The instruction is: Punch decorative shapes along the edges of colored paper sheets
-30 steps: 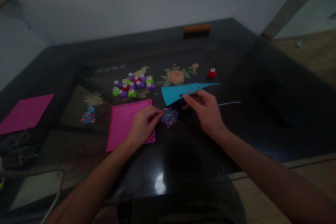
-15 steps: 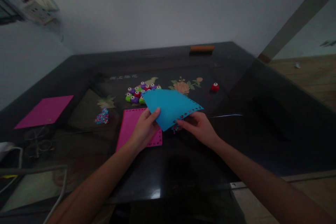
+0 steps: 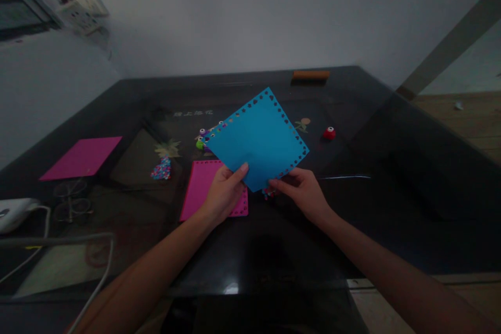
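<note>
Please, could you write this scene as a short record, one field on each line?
Left hand: pinching the blue rectangular paper sheet with punched edges
Right hand: pinching that sheet's lower edge
Below left hand: pink rectangular paper with punched edges
Far left: plain pink paper sheet
Right: small red one-eyed figure
Partly behind sheet: purple and green one-eyed figures; pile of tiny multicoloured pieces
Surface: glossy black table

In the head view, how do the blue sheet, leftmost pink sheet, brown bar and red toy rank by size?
Blue sheet (lifted, so possibly nearer)
Leftmost pink sheet
Brown bar
Red toy
</note>
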`<state>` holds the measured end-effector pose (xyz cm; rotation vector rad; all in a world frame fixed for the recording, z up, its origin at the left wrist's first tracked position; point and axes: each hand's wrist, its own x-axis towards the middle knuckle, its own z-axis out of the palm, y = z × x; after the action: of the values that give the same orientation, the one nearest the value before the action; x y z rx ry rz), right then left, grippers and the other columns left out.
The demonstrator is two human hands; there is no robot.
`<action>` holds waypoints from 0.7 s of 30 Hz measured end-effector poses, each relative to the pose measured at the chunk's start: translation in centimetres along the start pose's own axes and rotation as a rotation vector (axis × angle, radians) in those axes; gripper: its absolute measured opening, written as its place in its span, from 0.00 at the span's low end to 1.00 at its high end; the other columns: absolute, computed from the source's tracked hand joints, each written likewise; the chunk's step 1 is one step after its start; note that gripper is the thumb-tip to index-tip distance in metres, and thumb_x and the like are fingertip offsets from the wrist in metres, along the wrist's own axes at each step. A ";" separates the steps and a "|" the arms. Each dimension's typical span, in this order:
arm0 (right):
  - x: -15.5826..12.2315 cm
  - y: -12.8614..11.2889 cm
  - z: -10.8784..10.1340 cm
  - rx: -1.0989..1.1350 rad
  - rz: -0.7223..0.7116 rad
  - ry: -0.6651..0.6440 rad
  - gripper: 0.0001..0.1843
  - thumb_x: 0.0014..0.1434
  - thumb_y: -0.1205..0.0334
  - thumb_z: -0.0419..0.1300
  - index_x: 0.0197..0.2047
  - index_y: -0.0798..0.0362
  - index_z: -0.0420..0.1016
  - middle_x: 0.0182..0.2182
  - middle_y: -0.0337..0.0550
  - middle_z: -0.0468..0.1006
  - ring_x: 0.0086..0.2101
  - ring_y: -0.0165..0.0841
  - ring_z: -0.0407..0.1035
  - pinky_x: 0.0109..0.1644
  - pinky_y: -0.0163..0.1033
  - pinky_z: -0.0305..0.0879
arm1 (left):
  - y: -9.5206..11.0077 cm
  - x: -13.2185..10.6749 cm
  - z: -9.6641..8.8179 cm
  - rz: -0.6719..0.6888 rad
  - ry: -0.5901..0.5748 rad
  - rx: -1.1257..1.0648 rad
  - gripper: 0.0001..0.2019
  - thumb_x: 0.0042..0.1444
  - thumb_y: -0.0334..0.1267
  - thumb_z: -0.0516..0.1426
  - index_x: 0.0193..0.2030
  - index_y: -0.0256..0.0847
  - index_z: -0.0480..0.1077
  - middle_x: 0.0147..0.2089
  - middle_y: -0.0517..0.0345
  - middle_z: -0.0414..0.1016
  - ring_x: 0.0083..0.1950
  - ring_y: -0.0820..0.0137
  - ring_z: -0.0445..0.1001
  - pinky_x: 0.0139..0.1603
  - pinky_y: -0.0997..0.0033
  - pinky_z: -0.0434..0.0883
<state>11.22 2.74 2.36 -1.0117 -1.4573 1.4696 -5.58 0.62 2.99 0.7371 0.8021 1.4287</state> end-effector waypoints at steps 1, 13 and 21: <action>0.0 0.1 0.0 -0.006 -0.009 0.013 0.09 0.47 0.56 0.68 0.28 0.53 0.78 0.23 0.41 0.80 0.24 0.31 0.71 0.33 0.39 0.70 | 0.0 0.0 0.0 0.002 -0.002 -0.005 0.16 0.48 0.40 0.66 0.43 0.38 0.74 0.45 0.51 0.80 0.54 0.57 0.74 0.55 0.55 0.70; 0.8 -0.3 -1.3 0.122 0.052 0.054 0.14 0.40 0.61 0.72 0.32 0.52 0.77 0.28 0.38 0.81 0.28 0.32 0.73 0.34 0.38 0.70 | 0.4 0.0 -0.2 -0.056 0.052 0.012 0.15 0.49 0.38 0.66 0.43 0.37 0.73 0.46 0.51 0.80 0.49 0.60 0.77 0.53 0.57 0.73; 1.8 -0.8 -4.4 0.088 0.023 0.200 0.09 0.46 0.59 0.68 0.33 0.52 0.78 0.26 0.37 0.79 0.26 0.28 0.71 0.33 0.37 0.67 | -0.2 0.5 -1.4 -0.099 0.045 0.187 0.16 0.50 0.41 0.64 0.45 0.37 0.73 0.44 0.50 0.80 0.44 0.60 0.78 0.47 0.57 0.75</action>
<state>14.73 5.99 3.17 -1.0906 -1.2328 1.3926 -6.63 1.03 2.09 0.7984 1.0034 1.2970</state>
